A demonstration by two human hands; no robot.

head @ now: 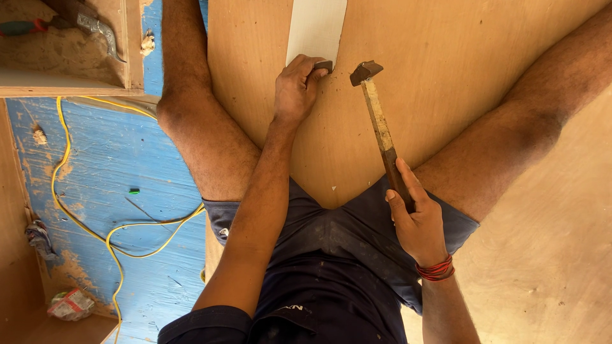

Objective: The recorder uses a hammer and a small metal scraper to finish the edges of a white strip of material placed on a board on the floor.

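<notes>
While your left hand (295,89) pinches a small dark block (323,65) against the lower edge of the white laminate strip (315,28), your right hand (417,223) is wrapped around the lower end of the hammer (381,127), whose dark head (365,72) hangs just beside the block, not quite touching it. Both hands are closed on what they hold: the left with fingertips curled over the block, the right in a full grip with the index finger (408,178) stretched up along the wooden handle. Keep your left fingers low and behind the block's struck face, since the hammer head sits close to them, and short, light taps square to the block look safer than a long swing from that far down the handle. The strip lies flat on the plywood panel (446,57) between your spread legs, so press the block down to keep it from skipping. Out to your left, a yellow cable (83,220) snakes over the blue board (121,165), and another hammer (95,28) lies in the wooden compartment (64,83) well away from the work.
</notes>
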